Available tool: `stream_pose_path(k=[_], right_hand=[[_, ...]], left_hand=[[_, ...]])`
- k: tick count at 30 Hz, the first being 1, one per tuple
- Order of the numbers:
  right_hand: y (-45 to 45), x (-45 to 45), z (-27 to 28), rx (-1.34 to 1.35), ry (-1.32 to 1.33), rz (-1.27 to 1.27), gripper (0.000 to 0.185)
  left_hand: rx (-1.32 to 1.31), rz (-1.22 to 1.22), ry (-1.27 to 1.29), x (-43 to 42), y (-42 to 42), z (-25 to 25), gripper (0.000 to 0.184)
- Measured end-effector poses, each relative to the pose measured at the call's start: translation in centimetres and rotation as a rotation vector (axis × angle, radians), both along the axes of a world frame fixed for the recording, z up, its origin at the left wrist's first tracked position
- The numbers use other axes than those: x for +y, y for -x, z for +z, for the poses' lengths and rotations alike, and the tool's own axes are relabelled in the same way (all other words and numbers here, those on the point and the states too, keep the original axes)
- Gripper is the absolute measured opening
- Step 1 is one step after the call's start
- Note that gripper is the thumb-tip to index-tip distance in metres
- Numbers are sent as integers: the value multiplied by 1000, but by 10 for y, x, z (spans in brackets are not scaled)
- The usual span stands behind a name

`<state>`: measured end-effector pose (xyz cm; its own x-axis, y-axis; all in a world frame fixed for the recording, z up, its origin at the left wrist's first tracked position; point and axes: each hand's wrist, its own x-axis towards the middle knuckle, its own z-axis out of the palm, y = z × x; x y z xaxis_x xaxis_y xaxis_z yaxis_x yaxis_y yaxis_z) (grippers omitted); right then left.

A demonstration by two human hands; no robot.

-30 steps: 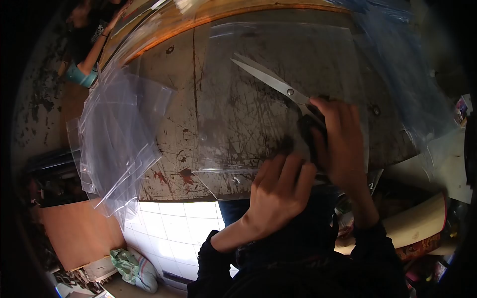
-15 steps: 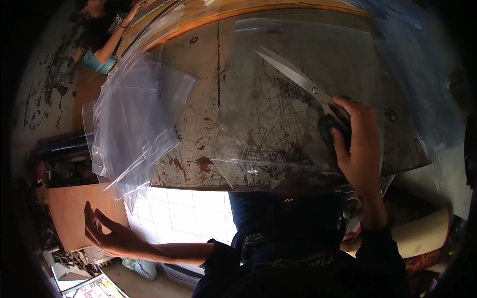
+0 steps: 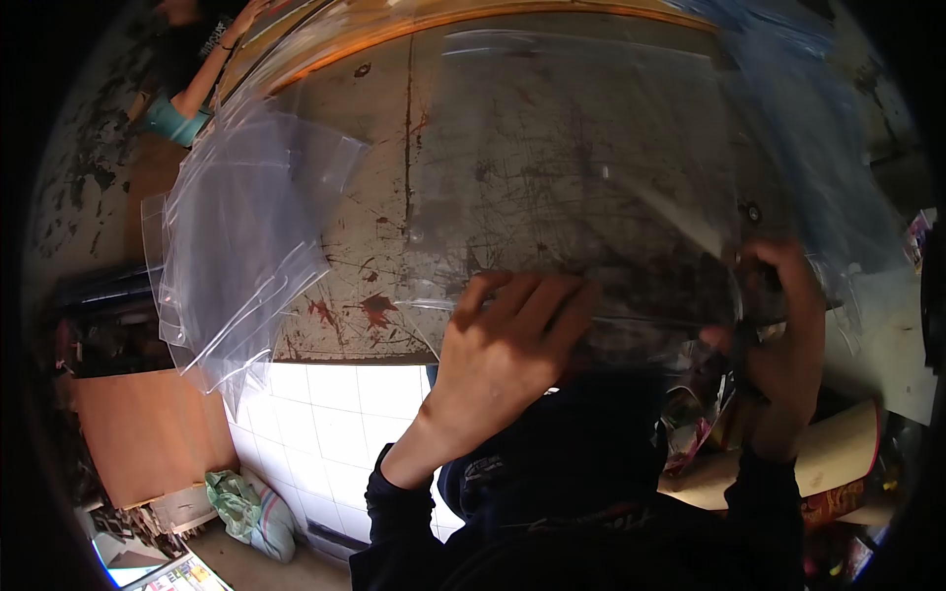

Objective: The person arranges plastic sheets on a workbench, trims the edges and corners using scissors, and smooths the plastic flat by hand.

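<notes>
Head view, the only one: a clear plastic sheet lies over the scratched worktop, its near edge by the person's body. The left hand rests at that edge with its fingers bent downward; whether they pinch the film or merely press it, I cannot tell. The right hand, at the sheet's right side, has its fingers curled around the handles of the scissors, whose blurred blade points left and away from the body. Whether the blade is above or below the film is unclear.

The main risk, I judge, is to the left hand: it sits near the tool, and a slip of the blade towards the body could nick a finger. Thin film that is held slack could also fold or bunch between the blades, giving a crooked or torn edge. Being transparent, the sheet's border is easily misjudged. At left, the loose stack of plastic pieces overhangs the worktop's edge, so a brushing sleeve could drag it down.
</notes>
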<state>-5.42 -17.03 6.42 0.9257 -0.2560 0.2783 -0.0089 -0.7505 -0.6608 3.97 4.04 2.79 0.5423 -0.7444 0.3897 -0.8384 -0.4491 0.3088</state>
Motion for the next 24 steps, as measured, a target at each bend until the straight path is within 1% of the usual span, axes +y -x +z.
stream_pose_path(k=[2,3,5,7,10,12,13,15,19,21,24], right_hand=[[18,-8,-1,99,118,-10,56],[28,-15,-5,106,119,-15,56],[43,-25,-10,215,184,51,57],[50,-24,-11,230,144,2,56],[58,-33,-11,247,220,77,57],[55,-36,-8,226,308,152,54],[54,-38,-7,226,306,152,54],[53,-43,-7,260,362,252,50],[49,-50,-8,242,454,299,49],[46,-52,-2,277,518,341,51],[41,-58,-2,305,524,401,53]], left_hand=[[40,-51,23,1,-4,-2,28],[77,-93,40,3,-5,-3,28],[132,-116,37,3,-8,-7,26],[186,-135,31,2,-11,-9,24],[212,-171,65,0,-13,-10,19],[310,-137,154,0,-13,-14,17],[310,-137,152,0,-14,-14,17],[359,-139,159,0,-15,-13,17],[368,-154,158,1,-16,-14,16],[361,-158,159,1,-16,-14,16],[373,-162,155,1,-17,-13,16]])
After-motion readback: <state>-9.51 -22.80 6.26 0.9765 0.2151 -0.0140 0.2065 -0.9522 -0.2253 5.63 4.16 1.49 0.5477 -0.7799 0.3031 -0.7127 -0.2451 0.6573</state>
